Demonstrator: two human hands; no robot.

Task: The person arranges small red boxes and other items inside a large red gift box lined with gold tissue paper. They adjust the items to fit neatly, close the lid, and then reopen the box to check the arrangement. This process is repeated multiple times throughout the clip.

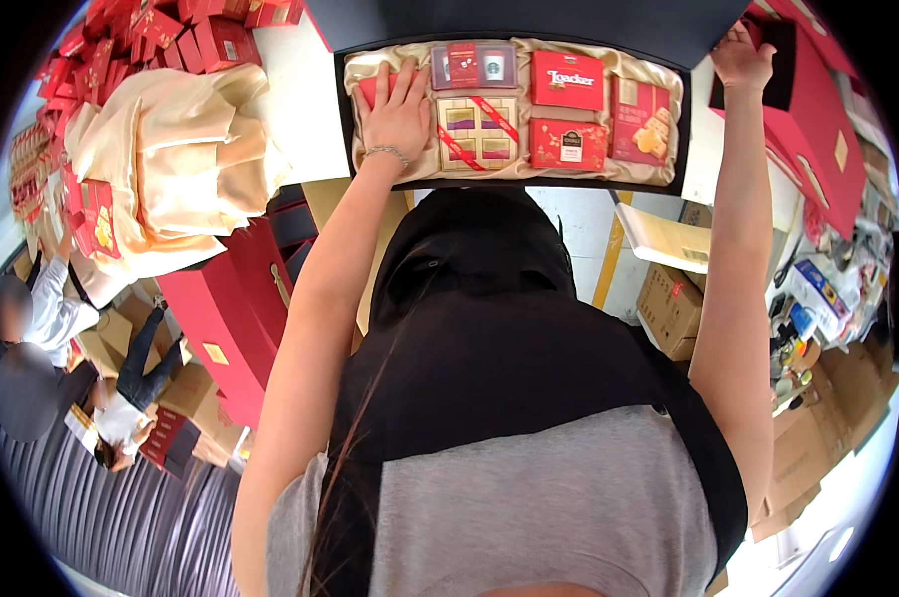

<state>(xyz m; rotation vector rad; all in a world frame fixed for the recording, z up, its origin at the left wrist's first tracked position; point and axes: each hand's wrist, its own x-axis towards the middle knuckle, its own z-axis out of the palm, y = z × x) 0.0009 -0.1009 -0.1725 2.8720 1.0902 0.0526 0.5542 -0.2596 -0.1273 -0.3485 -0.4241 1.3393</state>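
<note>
Before me lies a dark gift box [509, 185] lined with gold satin cloth [522, 67], its lid [531, 22] raised behind. My left hand [399, 112] rests with spread fingers on a red packet [365, 91] at the box's left end. My right hand [740, 60] is at the lid's right edge, thumb out and palm showing; its fingertips are hard to make out. Inside the box sit a clear-windowed cup pack [494, 67], a gold ribboned box [461, 119], a red Loacker box [566, 80], a red tea box [561, 143] and a red biscuit box [638, 119].
Gold satin cloths [173, 149] are heaped at left, below piled red small boxes [226, 45]. Red gift boxes stand at lower left [218, 321] and right [822, 142]. A brown carton [669, 306] is under the table's right side. Other people [54, 313] are at far left.
</note>
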